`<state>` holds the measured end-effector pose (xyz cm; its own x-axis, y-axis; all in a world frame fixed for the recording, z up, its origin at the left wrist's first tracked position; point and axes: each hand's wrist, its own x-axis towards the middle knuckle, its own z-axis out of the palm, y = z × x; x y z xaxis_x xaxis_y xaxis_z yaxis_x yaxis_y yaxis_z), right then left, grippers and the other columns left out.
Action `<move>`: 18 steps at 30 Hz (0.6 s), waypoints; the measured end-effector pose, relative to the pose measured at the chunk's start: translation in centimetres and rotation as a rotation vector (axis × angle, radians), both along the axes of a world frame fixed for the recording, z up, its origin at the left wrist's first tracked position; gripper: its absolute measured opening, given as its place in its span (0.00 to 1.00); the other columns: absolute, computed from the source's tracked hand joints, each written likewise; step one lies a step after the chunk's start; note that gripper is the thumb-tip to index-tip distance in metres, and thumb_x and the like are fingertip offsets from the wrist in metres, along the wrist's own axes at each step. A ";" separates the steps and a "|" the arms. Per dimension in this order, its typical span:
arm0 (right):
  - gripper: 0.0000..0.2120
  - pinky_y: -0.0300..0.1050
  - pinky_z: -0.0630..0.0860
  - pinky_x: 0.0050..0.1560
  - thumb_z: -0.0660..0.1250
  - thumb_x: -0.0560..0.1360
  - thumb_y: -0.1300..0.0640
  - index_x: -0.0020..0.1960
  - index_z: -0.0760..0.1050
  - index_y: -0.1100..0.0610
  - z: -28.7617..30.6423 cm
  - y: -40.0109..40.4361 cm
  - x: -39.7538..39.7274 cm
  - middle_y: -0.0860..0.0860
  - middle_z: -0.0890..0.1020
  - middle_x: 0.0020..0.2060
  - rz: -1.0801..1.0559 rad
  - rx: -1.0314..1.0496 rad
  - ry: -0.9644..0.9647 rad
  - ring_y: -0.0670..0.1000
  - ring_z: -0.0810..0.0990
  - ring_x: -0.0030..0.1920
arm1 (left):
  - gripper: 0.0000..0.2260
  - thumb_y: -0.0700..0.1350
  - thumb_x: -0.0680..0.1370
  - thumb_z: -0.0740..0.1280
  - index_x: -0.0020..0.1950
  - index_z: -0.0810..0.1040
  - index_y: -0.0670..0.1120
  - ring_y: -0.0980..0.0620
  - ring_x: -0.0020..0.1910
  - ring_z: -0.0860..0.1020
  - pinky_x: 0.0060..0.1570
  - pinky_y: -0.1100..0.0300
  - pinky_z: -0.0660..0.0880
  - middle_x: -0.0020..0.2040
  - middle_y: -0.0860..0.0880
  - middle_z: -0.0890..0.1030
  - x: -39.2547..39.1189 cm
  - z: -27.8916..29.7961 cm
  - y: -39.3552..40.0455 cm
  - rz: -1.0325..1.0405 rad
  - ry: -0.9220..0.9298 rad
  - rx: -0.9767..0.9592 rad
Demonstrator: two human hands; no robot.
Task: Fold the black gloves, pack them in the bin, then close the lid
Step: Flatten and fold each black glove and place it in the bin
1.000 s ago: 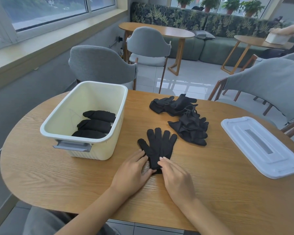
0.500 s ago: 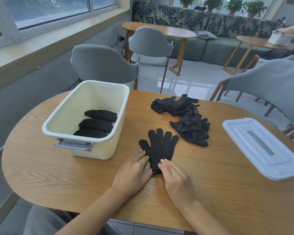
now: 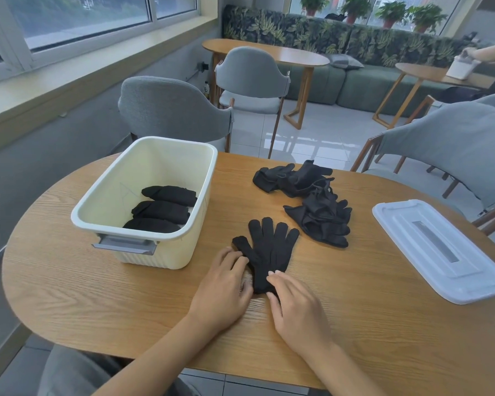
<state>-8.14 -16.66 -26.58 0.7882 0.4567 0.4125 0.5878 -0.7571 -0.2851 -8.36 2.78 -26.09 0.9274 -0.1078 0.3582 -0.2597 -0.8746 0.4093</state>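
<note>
Glove [image 3: 270, 251] black, flat on table [image 3: 97, 295], fingers spread away from body, cuff under both hands | left hand [image 3: 222, 290] and right hand [image 3: 296, 307] pressing it, fingers relaxed, gripping nothing | bin [image 3: 132, 255] just left, three folded gloves [image 3: 162, 208] inside | unfolded pile [image 3: 312, 198] beyond, lid [image 3: 437, 250] well right | cuff edge hidden.

Black glove [image 3: 269, 252] flat, fingers spread, beside cream bin [image 3: 166, 254] holding seemingly three folded gloves [image 3: 162, 208]
</note>
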 end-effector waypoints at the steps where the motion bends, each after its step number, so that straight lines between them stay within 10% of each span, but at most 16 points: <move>1: 0.18 0.39 0.73 0.65 0.73 0.74 0.60 0.64 0.79 0.56 0.1 -0.1 -0.2 0.48 0.82 0.60 -0.014 0.010 0.044 0.46 0.78 0.63 | 0.13 0.46 0.79 0.64 0.62 0.76 0.45 0.49 0.72 0.65 0.69 0.57 0.69 0.63 0.50 0.76 0.1 0.0 0.0 0.011 0.001 -0.001; 8: 0.21 0.28 0.64 0.66 0.63 0.79 0.61 0.69 0.69 0.46 1.7 -0.4 -0.3 0.33 0.78 0.61 -0.120 0.300 0.361 0.33 0.72 0.65 | 0.10 0.45 0.81 0.66 0.61 0.78 0.45 0.54 0.68 0.69 0.67 0.59 0.70 0.61 0.53 0.75 -0.2 0.5 0.4 -0.159 -0.064 -0.056; 18: 0.27 0.25 0.67 0.56 0.59 0.76 0.71 0.68 0.70 0.47 1.5 -0.9 0.0 0.33 0.80 0.60 -0.154 0.369 0.488 0.43 0.80 0.55 | 0.21 0.55 0.82 0.61 0.72 0.73 0.48 0.54 0.69 0.70 0.65 0.60 0.73 0.69 0.52 0.73 1.3 1.0 1.0 -0.403 0.013 0.201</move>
